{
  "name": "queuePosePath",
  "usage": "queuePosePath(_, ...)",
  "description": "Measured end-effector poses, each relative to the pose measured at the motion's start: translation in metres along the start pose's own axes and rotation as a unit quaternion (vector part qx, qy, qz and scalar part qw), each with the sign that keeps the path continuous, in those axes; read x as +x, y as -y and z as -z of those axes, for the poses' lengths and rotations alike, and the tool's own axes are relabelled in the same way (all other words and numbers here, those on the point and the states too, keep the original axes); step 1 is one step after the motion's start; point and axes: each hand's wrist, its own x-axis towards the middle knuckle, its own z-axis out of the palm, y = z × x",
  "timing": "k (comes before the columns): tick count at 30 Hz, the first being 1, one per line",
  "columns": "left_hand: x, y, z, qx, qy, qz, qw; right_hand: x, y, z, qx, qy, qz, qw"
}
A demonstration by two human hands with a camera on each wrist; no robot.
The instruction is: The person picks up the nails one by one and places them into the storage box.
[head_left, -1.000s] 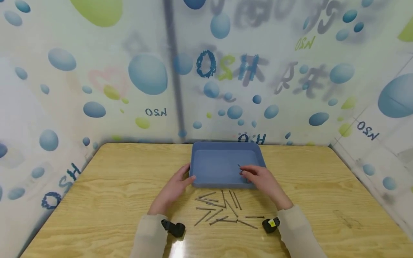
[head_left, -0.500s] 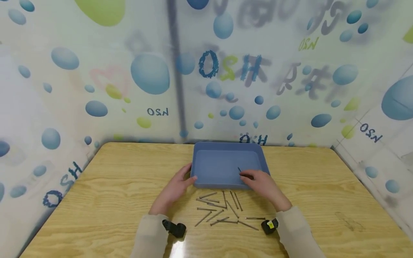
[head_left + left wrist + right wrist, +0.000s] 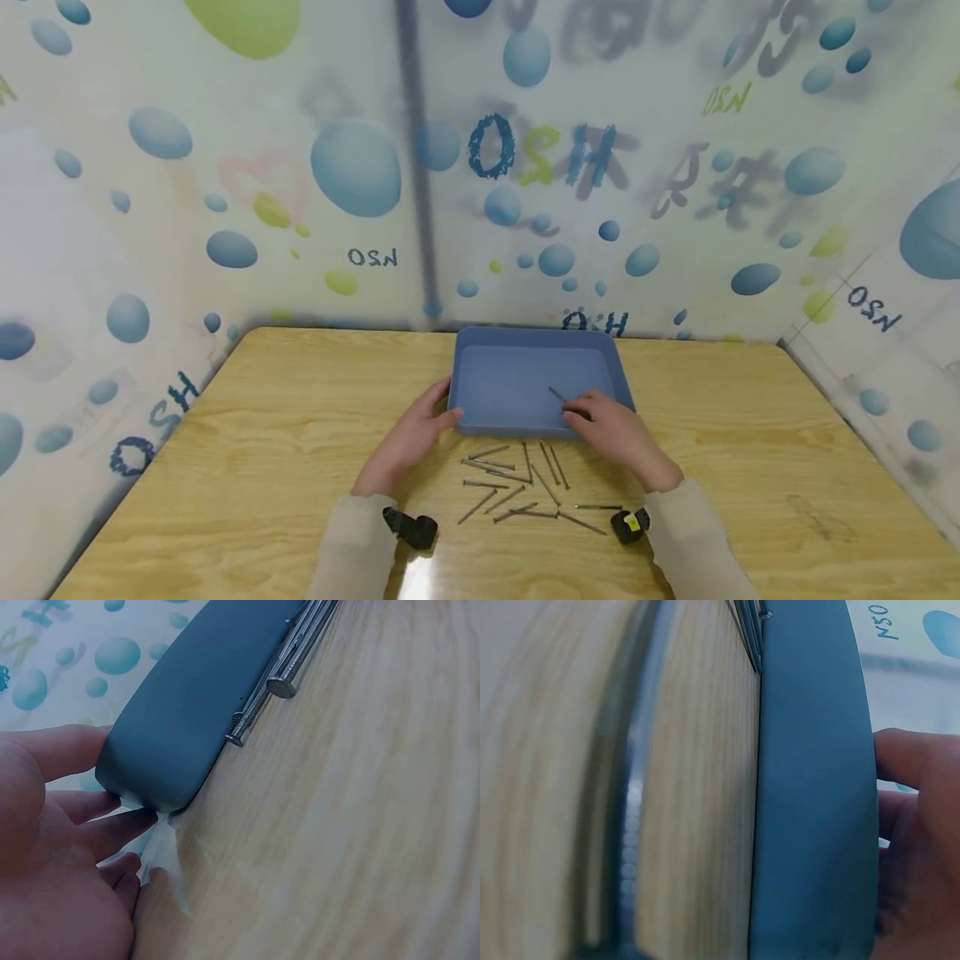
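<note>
A shallow blue tray stands at the back of the table. My left hand grips its near left corner, thumb at the rim and fingers along the outer side, as the left wrist view also shows on the tray wall. Over the right part of the tray, my right hand pinches a nail, its thin end pointing to the far left. The right wrist view has that hand's fingers behind the tray wall, the held nail hidden. Several loose nails lie in front of the tray.
The wooden table ends against a printed wall covering at the back. One nail lies very near the right wrist camera. Both wrists wear small black cameras, the left camera and the right camera.
The right hand has sunk slightly toward the tray's near right corner, and more of the pinched nail shows. The left hand keeps its grip. The whole head view has shifted a little.
</note>
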Motion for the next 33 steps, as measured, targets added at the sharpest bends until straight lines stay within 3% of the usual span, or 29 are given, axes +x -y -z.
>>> queuePosePath(23,-0.0015,-0.0057,-0.0001,-0.008,0.006,0.006,0.9999,0.0009,0.0002,0.0026,-0.031,0.02,0.008,0.9993)
queuePosePath(27,-0.0006,-0.0052,-0.0001,-0.011,0.009,0.015,0.9998,-0.0002,-0.0001,0.0036,-0.011,0.008,0.009,0.9999)
queuePosePath(33,-0.0009,-0.0037,-0.0001,-0.003,0.01,0.016,0.9998,0.0004,-0.0031,0.006,0.071,-0.016,0.003,0.9973)
